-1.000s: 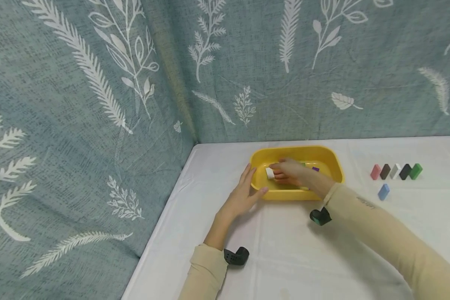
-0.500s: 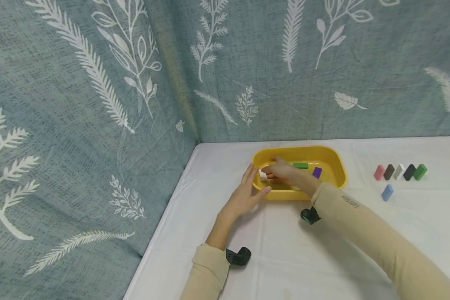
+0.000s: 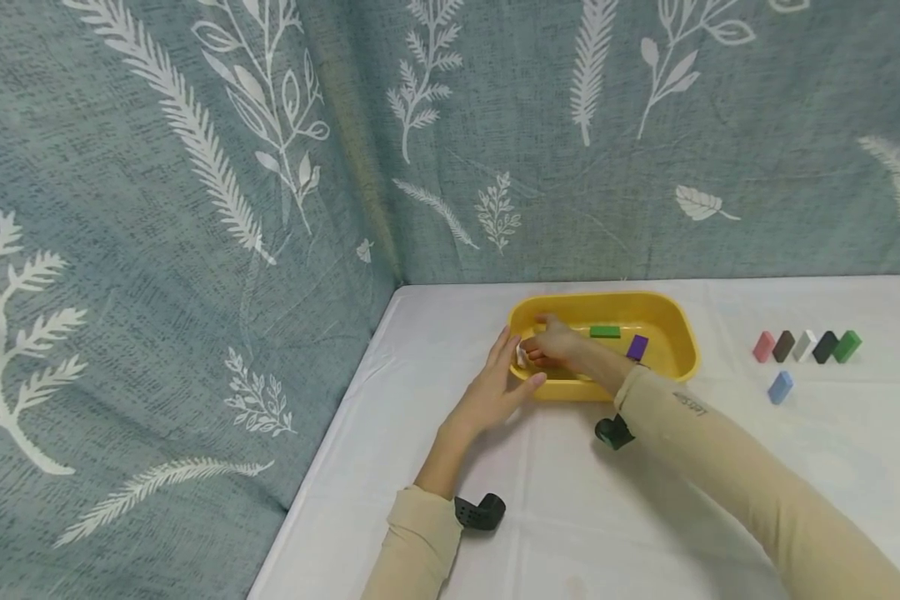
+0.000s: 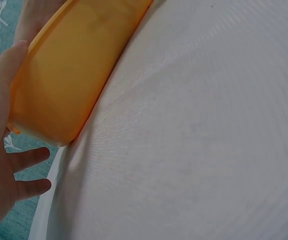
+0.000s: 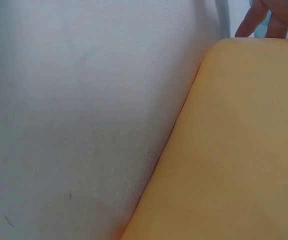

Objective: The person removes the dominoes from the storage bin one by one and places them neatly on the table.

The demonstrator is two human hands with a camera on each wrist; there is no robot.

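A yellow plastic tub (image 3: 570, 390) stands on the white-covered table. My left hand (image 3: 486, 398) is spread round its left end, with the thumb at the near rim and the fingers along the end wall. In the left wrist view the thumb touches the tub's rim (image 4: 31, 52), and two fingers stick out straight beneath. My right hand (image 3: 558, 343) reaches inside the tub, its fingertips holding a small white block (image 3: 521, 357) against the left end; the fingers partly hide it. A green block (image 3: 605, 332) and a purple block (image 3: 637, 347) lie in the tub.
To the right of the tub, several small blocks stand in a row: pink (image 3: 763, 347), brown (image 3: 783, 347), white (image 3: 804, 346), black (image 3: 825, 347) and green (image 3: 847, 347). A blue block (image 3: 780, 387) stands in front of them. A patterned curtain (image 3: 540, 167) hangs behind.
My right hand has moved left inside the tub with the white block, up to the left end. The green and purple blocks have come into fuller view. My left hand stays at the tub.
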